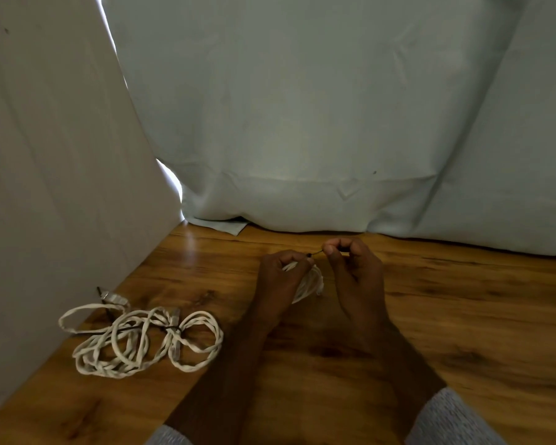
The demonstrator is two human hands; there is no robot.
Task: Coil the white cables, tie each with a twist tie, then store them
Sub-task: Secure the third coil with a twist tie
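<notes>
My left hand [281,277] is closed around a small coiled white cable [312,282] held just above the wooden table [463,316]. My right hand [353,264] pinches the end of a thin black twist tie [315,253] that runs from the coil between the two hands. To the left on the table lies a pile of white cables [135,340]. One bundle there is cinched in the middle by a black twist tie [175,330], and the other loops lie loose beside it.
A white board [52,155] leans along the table's left edge, close to the cable pile. Pale fabric [318,123] hangs across the back edge of the table. Grey sleeves show at the bottom of the view.
</notes>
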